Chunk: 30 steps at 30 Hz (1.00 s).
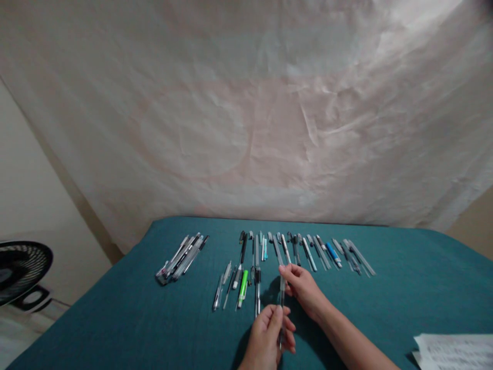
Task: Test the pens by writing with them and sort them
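Between my two hands is a clear pen (282, 295), held upright in view above the table. My left hand (269, 331) is closed around its lower part. My right hand (302, 288) pinches the upper end between thumb and fingers. Just left of the pen, a clear pen with a black cap (258, 293) lies on the cloth, its near end close to my left hand. Beside that lie a bright green pen (243, 289) and several thin pen parts, among them a clear barrel (218, 293). My fingers hide some of the held pen.
A row of pens and parts, including a blue one (333, 255), runs along the back of the green-covered table (115, 318). A bundle of pens (183, 259) lies at left. Written paper sheets (456, 352) sit at front right. A black fan (23, 272) stands beyond the left edge.
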{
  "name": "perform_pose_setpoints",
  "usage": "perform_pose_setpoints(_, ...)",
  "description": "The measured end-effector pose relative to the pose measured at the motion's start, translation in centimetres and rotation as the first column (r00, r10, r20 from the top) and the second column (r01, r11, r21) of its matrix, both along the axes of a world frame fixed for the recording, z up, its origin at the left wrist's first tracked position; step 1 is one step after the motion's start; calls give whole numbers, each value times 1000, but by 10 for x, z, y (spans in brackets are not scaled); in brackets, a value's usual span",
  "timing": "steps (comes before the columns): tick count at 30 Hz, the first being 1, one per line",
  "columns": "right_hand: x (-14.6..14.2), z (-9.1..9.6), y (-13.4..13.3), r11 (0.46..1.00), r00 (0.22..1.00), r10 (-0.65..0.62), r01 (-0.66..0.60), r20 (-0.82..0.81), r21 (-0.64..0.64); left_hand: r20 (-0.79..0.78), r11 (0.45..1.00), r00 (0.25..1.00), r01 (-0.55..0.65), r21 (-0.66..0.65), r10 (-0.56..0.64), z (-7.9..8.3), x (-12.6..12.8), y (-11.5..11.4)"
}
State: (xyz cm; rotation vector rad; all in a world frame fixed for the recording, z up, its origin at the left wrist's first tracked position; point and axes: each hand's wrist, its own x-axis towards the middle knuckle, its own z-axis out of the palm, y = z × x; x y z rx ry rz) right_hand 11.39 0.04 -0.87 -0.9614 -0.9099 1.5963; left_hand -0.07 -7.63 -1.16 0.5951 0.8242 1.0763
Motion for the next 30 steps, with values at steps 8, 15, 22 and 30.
perform_pose_setpoints(8,-1,10,-2,993,984,97,-105,-151,-48,9,1000,1000,2,-16,-2,2,0,1)
perform_pose_setpoints(15,-2,6,-3,999,1000,1,-1,-18,33,-10,998,1000,-1,-56,1,0,0,2)
perform_pose_setpoints(22,-4,15,-5,998,986,57,-60,-159,-16,1,999,1000,17,-45,-17,-2,-1,2)
perform_pose_setpoints(30,0,6,-2,999,998,-38,39,-44,10,-20,998,999,36,-48,-37,0,-2,0)
